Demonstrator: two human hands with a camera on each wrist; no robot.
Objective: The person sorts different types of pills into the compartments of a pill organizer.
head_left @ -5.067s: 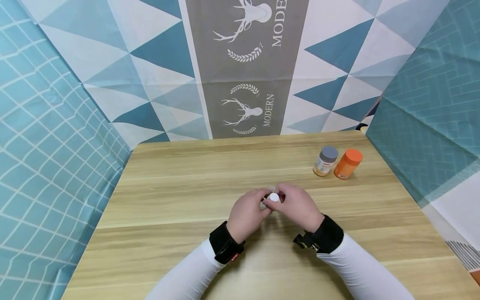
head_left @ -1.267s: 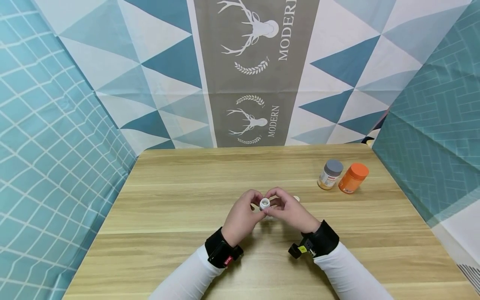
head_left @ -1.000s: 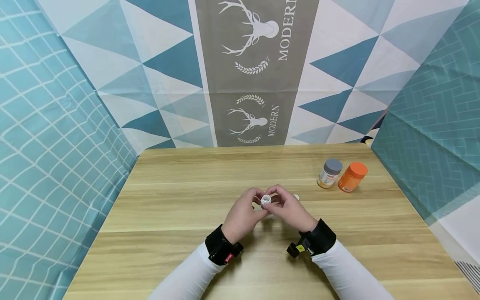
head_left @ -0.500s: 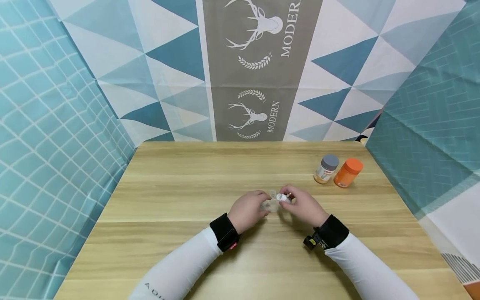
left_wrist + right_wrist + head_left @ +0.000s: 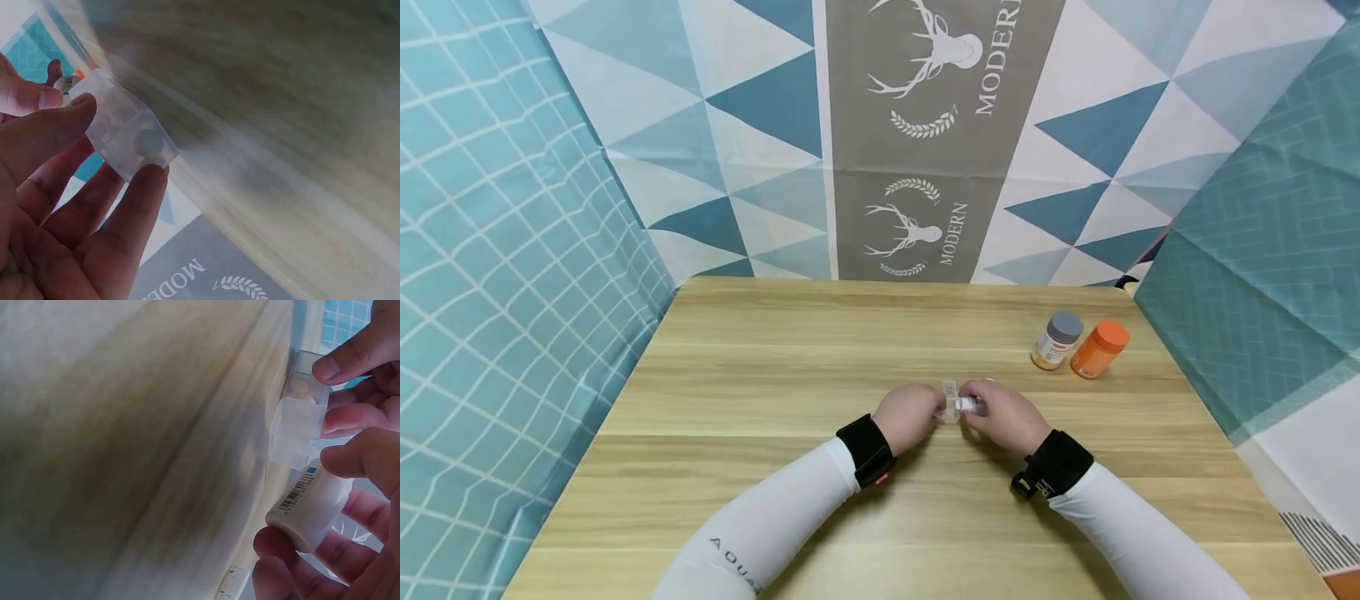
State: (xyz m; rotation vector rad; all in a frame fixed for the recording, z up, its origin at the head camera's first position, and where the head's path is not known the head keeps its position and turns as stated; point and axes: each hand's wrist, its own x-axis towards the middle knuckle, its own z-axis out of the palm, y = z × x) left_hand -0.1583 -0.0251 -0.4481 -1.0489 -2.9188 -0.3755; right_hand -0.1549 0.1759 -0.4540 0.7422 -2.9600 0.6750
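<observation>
My left hand (image 5: 912, 415) holds a small translucent pill box (image 5: 134, 134) between thumb and fingers, low over the table. Its lid (image 5: 950, 389) stands open at the far side, and round tablets show through the compartment walls. In my right hand (image 5: 1006, 417) is a small white bottle (image 5: 309, 509) with a barcode label, gripped by thumb and fingers. The bottle lies tilted on its side, its uncapped mouth at the box's edge. A white cap (image 5: 990, 381) lies on the table just behind my right hand, mostly hidden by it.
A grey-lidded jar (image 5: 1057, 340) and an orange jar (image 5: 1100, 350) stand side by side at the back right of the wooden table (image 5: 775, 358). Patterned cloth hangs behind and along both sides.
The white cap, on the bottle at first, came off onto the table. Both hands held the bottle upright; my left hand then took the pill box while my right tilted the bottle toward it.
</observation>
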